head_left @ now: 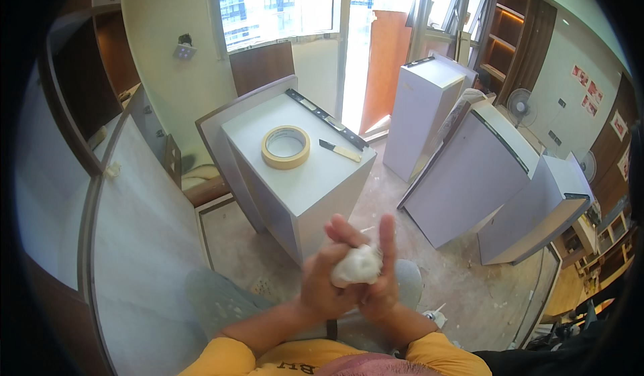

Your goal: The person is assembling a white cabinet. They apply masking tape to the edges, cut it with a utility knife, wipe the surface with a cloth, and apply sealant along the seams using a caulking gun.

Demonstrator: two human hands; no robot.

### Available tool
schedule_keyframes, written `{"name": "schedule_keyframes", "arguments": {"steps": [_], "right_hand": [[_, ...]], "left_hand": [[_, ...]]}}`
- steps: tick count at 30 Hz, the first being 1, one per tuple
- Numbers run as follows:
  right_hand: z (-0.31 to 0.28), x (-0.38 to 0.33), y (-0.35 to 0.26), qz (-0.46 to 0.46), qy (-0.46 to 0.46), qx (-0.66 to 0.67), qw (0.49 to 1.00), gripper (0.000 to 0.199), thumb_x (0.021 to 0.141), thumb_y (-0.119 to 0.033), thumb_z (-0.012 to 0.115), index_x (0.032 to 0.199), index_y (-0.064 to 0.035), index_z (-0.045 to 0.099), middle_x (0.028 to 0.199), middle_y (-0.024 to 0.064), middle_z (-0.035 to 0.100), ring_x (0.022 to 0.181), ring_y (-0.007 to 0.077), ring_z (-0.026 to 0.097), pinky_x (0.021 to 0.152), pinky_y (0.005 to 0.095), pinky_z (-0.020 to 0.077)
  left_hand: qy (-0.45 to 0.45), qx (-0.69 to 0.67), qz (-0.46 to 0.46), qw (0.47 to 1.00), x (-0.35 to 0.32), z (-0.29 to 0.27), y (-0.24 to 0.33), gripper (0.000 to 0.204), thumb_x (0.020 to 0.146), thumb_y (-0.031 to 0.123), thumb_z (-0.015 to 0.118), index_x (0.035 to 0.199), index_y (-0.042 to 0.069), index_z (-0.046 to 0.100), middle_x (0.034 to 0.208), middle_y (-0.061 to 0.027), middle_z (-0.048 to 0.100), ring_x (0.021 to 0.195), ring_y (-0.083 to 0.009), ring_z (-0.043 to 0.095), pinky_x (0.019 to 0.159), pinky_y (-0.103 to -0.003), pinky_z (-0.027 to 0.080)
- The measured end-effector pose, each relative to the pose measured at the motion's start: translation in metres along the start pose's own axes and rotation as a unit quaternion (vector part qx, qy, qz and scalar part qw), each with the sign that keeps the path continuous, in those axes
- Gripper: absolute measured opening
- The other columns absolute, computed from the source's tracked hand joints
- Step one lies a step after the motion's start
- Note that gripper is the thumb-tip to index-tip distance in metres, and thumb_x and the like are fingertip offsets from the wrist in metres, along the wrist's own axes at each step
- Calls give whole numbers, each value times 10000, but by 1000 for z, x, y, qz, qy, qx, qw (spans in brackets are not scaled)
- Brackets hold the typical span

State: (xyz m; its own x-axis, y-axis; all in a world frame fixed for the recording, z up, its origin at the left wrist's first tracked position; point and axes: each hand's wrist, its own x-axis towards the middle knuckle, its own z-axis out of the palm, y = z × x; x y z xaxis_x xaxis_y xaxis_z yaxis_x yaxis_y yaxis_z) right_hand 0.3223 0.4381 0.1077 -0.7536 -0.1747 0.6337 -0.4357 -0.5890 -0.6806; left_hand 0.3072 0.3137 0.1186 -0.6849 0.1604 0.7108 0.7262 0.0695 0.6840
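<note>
Head: white lump (360, 266) lies between left grip (320, 287) and right grip (381, 297).

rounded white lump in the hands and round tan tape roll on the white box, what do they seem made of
Rounded white lump: perhaps putty-like paste or wadded material; matte, uneven surface, but blur leaves it open. Round tan tape roll: probably paper masking tape, judging by its dull, even tan band.

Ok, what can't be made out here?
In the head view:
Underside of the white lump: hidden by the left hand and right hand.
Print inside the tape roll: too small.
Details on the red-and-white wall papers: too small.
Dark clutter at lower right: cut off by the picture's rim.
</note>
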Motion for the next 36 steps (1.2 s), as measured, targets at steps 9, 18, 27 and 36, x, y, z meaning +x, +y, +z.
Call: {"name": "schedule_keyframes", "arguments": {"steps": [9,18,27,36], "right_hand": [[-23,-30,31,-25,56,-196,979,830,1053,-237,680,1669,77,221,1634,197,432,1465,291,476,1192,414,404],[-141,56,-17,-238,417,-135,867,397,1159,-243,564,1488,-23,538,1283,101,697,1066,178,704,884,285,592],[-212,19,44,-20,482,-65,873,399,1144,-198,585,1507,-38,544,1279,45,688,1098,153,686,928,306,571],[-203,20,35,-26,467,-47,883,362,1141,-193,569,1473,-51,562,1200,40,688,998,149,691,854,308,581]], "left_hand": [[-26,-121,71,990,25,-15,7,397,1115,416,636,1143,75,838,1508,-187,539,1392,-374,569,1165,-470,460],[-88,-497,-24,863,52,-10,38,210,1023,191,804,1108,8,746,1095,-142,739,980,-251,693,940,-378,542],[-77,-839,103,529,104,48,131,281,926,278,871,949,103,653,843,-113,661,615,-129,558,473,-222,421],[-62,-896,152,413,107,62,138,241,917,67,833,852,119,607,688,-31,569,629,-93,516,454,-274,350]]}}
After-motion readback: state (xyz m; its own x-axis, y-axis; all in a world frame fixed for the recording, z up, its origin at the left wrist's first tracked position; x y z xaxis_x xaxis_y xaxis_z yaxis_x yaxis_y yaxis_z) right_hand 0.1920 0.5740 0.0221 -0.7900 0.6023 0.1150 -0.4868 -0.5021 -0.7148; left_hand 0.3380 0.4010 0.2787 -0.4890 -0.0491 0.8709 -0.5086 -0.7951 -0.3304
